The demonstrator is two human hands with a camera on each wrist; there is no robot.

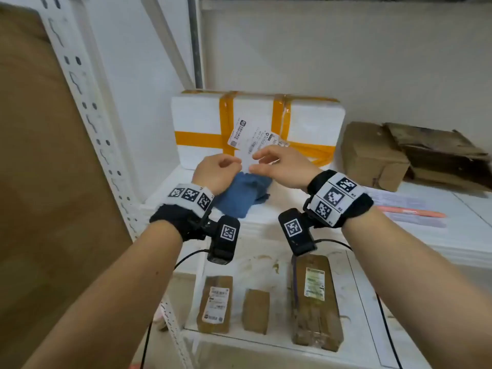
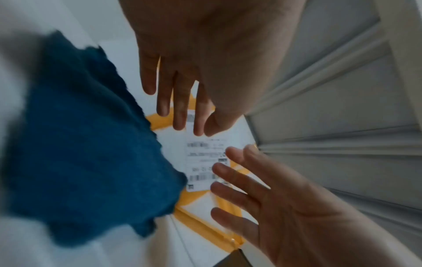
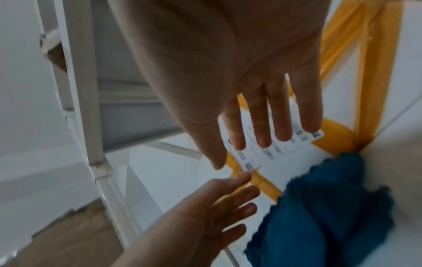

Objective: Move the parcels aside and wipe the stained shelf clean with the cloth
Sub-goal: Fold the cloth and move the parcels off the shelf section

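Observation:
A white foam parcel (image 1: 255, 113) bound with orange tape stands at the back of the upper shelf (image 1: 292, 211), its label facing me. A crumpled blue cloth (image 1: 239, 194) lies on the shelf just in front of it, under my wrists. My left hand (image 1: 221, 169) and right hand (image 1: 277, 163) hover close together before the label, fingers loose and holding nothing. In the left wrist view the left hand (image 2: 182, 90) points at the label beside the cloth (image 2: 80, 144). In the right wrist view the right hand (image 3: 262, 117) is spread over the parcel (image 3: 342, 99). Whether either touches it is unclear.
Two worn cardboard boxes (image 1: 372, 155) (image 1: 439, 153) sit on the same shelf at right, with flat papers (image 1: 404, 206) before them. The stained lower shelf (image 1: 255, 265) holds three brown parcels (image 1: 215, 303) (image 1: 255, 311) (image 1: 315, 302). A perforated white upright (image 1: 87, 115) stands left.

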